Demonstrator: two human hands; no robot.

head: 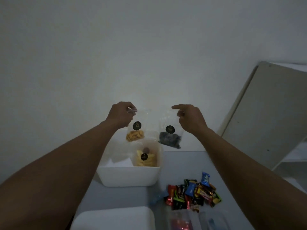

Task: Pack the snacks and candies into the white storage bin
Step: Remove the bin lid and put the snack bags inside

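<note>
Packing step, frame centre: left hand (120, 115) pinches orange bag (134, 136), right hand (191, 118) pinches dark bag (169, 139); next, lower into bin (129, 177), release.

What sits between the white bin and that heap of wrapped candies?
Nothing: the head view shows bare table between the white bin and the candies.

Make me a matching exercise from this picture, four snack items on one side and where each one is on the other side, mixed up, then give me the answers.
Things
1. bag of orange snacks
2. bag of dark snacks
3. bag of pale yellow snacks
4. wrapped candies

Places
A. inside the white bin
B. piled on the table
C. held up by the right hand
D. held up by the left hand

Pairs: 1-D, 2-C, 3-A, 4-B
</note>
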